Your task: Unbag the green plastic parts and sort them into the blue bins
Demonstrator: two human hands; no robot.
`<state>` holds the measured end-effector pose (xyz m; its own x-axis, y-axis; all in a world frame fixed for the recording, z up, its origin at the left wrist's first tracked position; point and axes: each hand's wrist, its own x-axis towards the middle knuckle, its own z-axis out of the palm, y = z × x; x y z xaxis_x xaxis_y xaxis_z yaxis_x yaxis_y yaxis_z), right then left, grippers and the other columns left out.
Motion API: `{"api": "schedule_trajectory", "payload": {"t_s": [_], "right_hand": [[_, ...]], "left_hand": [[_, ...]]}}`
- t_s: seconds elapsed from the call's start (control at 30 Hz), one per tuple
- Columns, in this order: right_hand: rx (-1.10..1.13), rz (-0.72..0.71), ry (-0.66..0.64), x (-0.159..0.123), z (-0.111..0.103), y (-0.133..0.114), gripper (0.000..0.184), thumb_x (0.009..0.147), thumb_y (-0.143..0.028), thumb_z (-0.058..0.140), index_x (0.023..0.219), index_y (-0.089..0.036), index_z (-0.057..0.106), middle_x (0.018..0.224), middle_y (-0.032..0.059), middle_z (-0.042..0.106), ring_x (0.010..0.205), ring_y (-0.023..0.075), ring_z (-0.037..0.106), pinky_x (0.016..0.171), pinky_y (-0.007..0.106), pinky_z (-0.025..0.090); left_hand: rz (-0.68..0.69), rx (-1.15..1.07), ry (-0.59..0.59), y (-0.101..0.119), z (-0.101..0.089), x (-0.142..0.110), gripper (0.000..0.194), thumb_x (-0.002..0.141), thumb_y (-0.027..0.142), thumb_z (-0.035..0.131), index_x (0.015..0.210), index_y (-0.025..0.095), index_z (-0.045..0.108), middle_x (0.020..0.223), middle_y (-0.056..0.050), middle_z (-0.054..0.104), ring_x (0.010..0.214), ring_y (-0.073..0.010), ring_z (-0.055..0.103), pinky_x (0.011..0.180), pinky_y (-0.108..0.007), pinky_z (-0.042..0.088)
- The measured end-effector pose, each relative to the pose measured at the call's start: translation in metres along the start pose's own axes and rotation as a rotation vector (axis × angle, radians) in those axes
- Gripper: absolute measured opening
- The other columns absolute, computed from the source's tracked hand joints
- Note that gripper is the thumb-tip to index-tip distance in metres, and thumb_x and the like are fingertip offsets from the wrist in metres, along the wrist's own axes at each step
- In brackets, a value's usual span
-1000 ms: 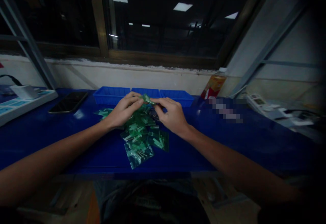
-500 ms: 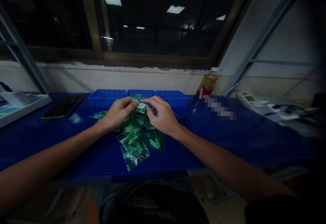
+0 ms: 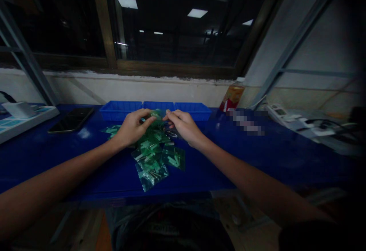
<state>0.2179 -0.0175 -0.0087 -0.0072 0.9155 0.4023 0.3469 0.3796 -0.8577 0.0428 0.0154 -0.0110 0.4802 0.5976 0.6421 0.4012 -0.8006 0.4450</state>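
Between my two hands is a small clear green plastic bag (image 3: 158,116), held up over a pile of similar bags. My left hand (image 3: 135,126) is closed on its left side, thumb against fingers. At its right edge my right hand (image 3: 183,125) pinches with thumb and forefinger. Below lies the pile of green zip bags (image 3: 150,148) with pale strips and thin rod-like pieces inside. One bag (image 3: 174,157) sits at the right of the pile, another (image 3: 151,175) at the front. A further bag (image 3: 112,130) shows left of my left hand.
Three blue bins (image 3: 121,108) stand in a row behind my hands on the blue table (image 3: 223,159). A phone (image 3: 71,119) and a white power strip (image 3: 28,119) lie at left. At right are a drink bottle (image 3: 233,96) and cabled devices (image 3: 303,123).
The bag between my hands has shifted and turned. My right hand's fingers have moved from lying over the bag to a pinch at its right edge.
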Motion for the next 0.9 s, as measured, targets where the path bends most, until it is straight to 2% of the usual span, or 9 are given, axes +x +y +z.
{"api": "schedule_trajectory", "payload": {"t_s": [0.13,0.23,0.33,0.43,0.53,0.6,0.7,0.8,0.9], "right_hand": [[0.293,0.208,-0.066,0.0000,0.0008,0.0011,0.043,0.078,-0.054,0.044,0.066,-0.014,0.057,0.063,0.0028,0.052,0.057,0.0104,0.049,0.055,0.026,0.039],[0.324,0.219,-0.082,-0.0015,0.0023,0.0021,0.030,0.074,-0.044,0.054,0.065,-0.015,0.055,0.061,0.0002,0.051,0.054,0.0087,0.048,0.053,0.024,0.037],[0.306,0.202,-0.070,-0.0019,0.0041,0.0030,0.014,0.072,-0.029,0.057,0.069,-0.015,0.058,0.060,-0.0020,0.051,0.053,0.0070,0.047,0.052,0.022,0.036],[0.291,0.187,-0.005,-0.0009,0.0045,0.0026,0.008,0.072,-0.023,0.056,0.071,-0.015,0.058,0.059,-0.0029,0.050,0.051,0.0066,0.046,0.050,0.022,0.036],[0.251,0.149,0.070,0.0007,0.0024,0.0017,0.008,0.072,-0.023,0.056,0.072,-0.015,0.057,0.058,-0.0032,0.050,0.050,0.0068,0.046,0.050,0.022,0.035],[0.198,0.104,0.111,0.0016,0.0002,0.0016,0.009,0.073,-0.024,0.056,0.071,-0.016,0.057,0.055,-0.0044,0.047,0.048,0.0063,0.042,0.048,0.022,0.033],[0.120,0.029,0.136,0.0021,-0.0024,0.0027,0.012,0.075,-0.027,0.054,0.071,-0.017,0.056,0.050,-0.0065,0.043,0.043,0.0055,0.035,0.045,0.021,0.029],[0.050,-0.030,0.132,0.0020,-0.0030,0.0042,0.013,0.075,-0.028,0.053,0.070,-0.017,0.055,0.049,-0.0066,0.043,0.043,0.0057,0.037,0.044,0.021,0.029],[0.025,-0.055,0.106,0.0021,-0.0025,0.0053,0.012,0.074,-0.028,0.053,0.072,-0.016,0.056,0.052,-0.0050,0.048,0.046,0.0074,0.045,0.046,0.022,0.035]], "left_hand": [[0.219,0.131,0.028,-0.0010,0.0009,-0.0014,0.023,0.082,0.013,0.046,0.099,0.018,0.062,0.090,-0.006,0.058,0.084,-0.0158,0.053,0.075,-0.030,0.043],[0.306,0.176,0.049,-0.0021,0.0017,-0.0022,0.034,0.080,0.004,0.041,0.101,0.020,0.063,0.094,-0.006,0.055,0.089,-0.0167,0.052,0.077,-0.033,0.043],[0.308,0.170,0.058,-0.0013,0.0020,-0.0029,0.037,0.077,0.002,0.040,0.097,0.021,0.065,0.098,-0.006,0.051,0.094,-0.0175,0.050,0.082,-0.035,0.042],[0.193,0.083,0.065,-0.0002,0.0032,-0.0026,0.033,0.076,0.005,0.043,0.099,0.019,0.062,0.103,-0.007,0.049,0.098,-0.0186,0.048,0.083,-0.035,0.042],[-0.052,-0.149,0.144,-0.0013,0.0057,-0.0005,0.034,0.078,0.014,0.046,0.111,0.017,0.052,0.106,-0.008,0.049,0.093,-0.0178,0.050,0.074,-0.031,0.044],[-0.230,-0.357,0.168,-0.0019,0.0073,0.0012,0.031,0.082,0.022,0.044,0.112,0.015,0.047,0.098,-0.007,0.053,0.085,-0.0161,0.052,0.067,-0.028,0.044],[-0.415,-0.600,0.075,0.0004,0.0087,0.0021,0.028,0.086,0.033,0.039,0.104,0.014,0.050,0.074,-0.003,0.056,0.064,-0.0126,0.053,0.055,-0.023,0.041],[-0.484,-0.728,-0.014,0.0048,0.0087,0.0007,0.035,0.086,0.044,0.036,0.098,0.014,0.051,0.059,0.000,0.056,0.048,-0.0104,0.049,0.047,-0.021,0.037],[-0.514,-0.825,-0.044,0.0067,0.0081,-0.0004,0.042,0.084,0.052,0.038,0.096,0.014,0.051,0.056,0.000,0.057,0.042,-0.0098,0.048,0.043,-0.021,0.035]]}}
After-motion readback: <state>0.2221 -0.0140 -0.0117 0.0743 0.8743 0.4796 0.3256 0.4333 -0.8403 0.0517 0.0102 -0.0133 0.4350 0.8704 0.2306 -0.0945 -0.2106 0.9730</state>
